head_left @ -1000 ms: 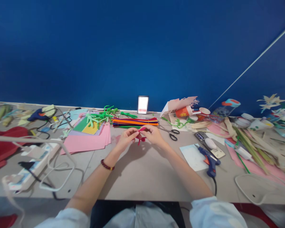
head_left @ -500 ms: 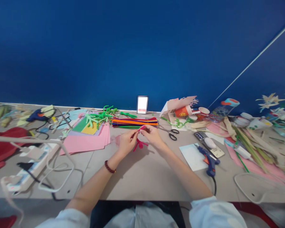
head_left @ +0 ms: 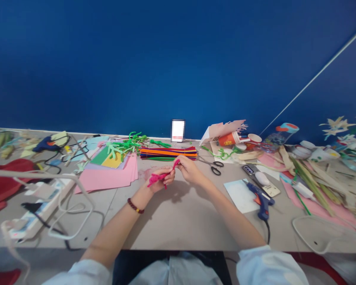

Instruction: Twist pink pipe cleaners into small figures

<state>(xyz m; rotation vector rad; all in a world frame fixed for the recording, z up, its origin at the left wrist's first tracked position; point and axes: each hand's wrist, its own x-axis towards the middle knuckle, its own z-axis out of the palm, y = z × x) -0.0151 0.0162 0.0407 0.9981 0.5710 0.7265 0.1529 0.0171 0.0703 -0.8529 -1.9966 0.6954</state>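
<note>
A bent and twisted magenta pipe cleaner figure [head_left: 156, 179] lies across the palm of my left hand [head_left: 163, 181], whose fingers curl around it. The upper end of the magenta piece is pinched between the fingertips of my right hand [head_left: 187, 169]. Both hands are close together above the middle of the table. Just behind them lies a bundle of colored pipe cleaners [head_left: 168, 153], orange, red, purple and green. To the right of the bundle are black-handled scissors [head_left: 216, 168].
Pink paper sheets [head_left: 106, 177] and green pipe cleaner shapes [head_left: 133, 140] lie left. A power strip [head_left: 43, 208] with cables is nearer. On the right are a blue glue gun [head_left: 262, 201], a phone [head_left: 250, 171] and a red paper cup [head_left: 229, 139]. A screen [head_left: 178, 130] stands against the blue wall.
My left hand has turned palm up, and the magenta figure, which hung below the fingers, now lies across it. My right hand stays nearly in place, still pinching one end.
</note>
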